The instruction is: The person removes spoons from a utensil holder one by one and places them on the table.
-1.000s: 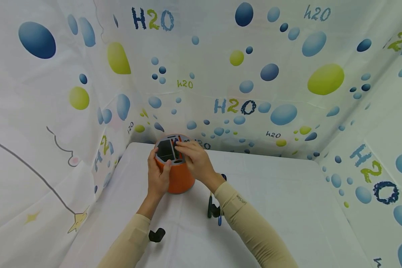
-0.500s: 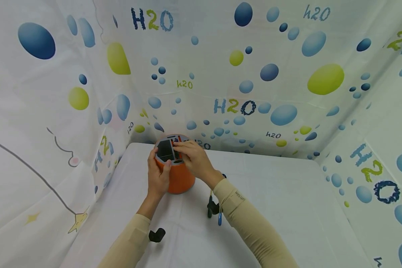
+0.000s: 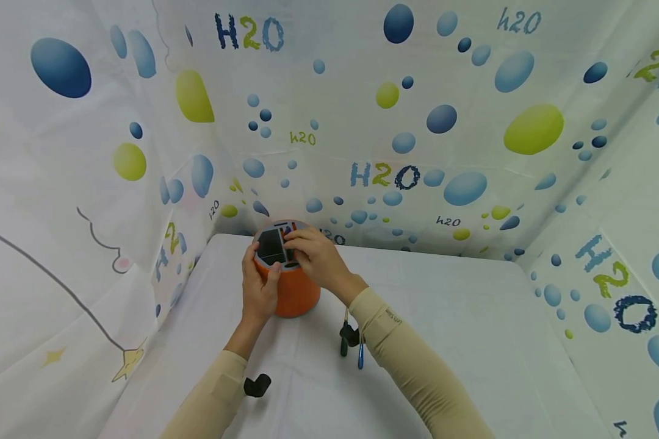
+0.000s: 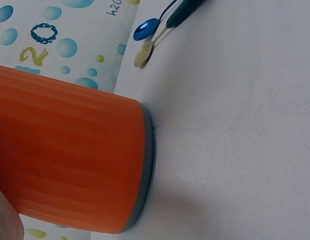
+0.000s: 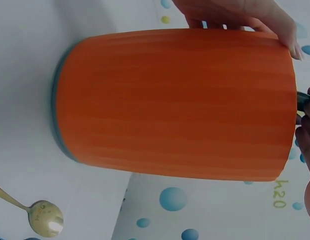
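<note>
Orange holder stands upright near the table's far left corner. Left hand wraps its side, thumb on the rim. Right hand is over the top, fingers curled, pinching a dark utensil handle at a slot. Risk: a snagged handle could tip the holder away from that left grip. Spoons lie just right of the holder.

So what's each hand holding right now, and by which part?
The left hand grips the orange holder by its side near the rim. The right hand pinches something small at its top; what, I cannot tell.
</note>
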Action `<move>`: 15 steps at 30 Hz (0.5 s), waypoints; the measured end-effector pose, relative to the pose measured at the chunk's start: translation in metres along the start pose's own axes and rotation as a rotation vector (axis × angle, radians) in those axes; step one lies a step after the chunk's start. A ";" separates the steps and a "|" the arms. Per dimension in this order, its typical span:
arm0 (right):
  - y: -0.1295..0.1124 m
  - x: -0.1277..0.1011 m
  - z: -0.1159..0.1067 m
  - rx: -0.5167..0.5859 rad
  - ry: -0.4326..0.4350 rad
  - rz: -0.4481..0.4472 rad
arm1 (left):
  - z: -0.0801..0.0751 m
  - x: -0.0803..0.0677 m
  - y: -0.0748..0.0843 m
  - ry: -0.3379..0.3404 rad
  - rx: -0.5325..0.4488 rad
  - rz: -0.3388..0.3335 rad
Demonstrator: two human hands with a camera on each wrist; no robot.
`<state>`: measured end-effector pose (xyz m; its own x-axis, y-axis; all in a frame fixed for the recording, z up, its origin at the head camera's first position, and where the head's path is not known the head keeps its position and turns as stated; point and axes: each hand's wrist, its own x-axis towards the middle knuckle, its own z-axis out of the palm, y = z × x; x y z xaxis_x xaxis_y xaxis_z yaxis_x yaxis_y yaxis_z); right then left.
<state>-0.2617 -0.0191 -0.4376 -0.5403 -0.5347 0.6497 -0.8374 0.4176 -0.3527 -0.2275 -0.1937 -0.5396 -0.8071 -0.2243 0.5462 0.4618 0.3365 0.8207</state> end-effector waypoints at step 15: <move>-0.004 0.001 -0.005 -0.092 -0.150 0.032 | 0.001 0.001 0.001 -0.008 0.005 0.001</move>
<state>-0.2588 -0.0182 -0.4323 -0.5785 -0.6212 0.5287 -0.8123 0.4978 -0.3039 -0.2281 -0.1929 -0.5379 -0.8095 -0.2165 0.5458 0.4611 0.3411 0.8192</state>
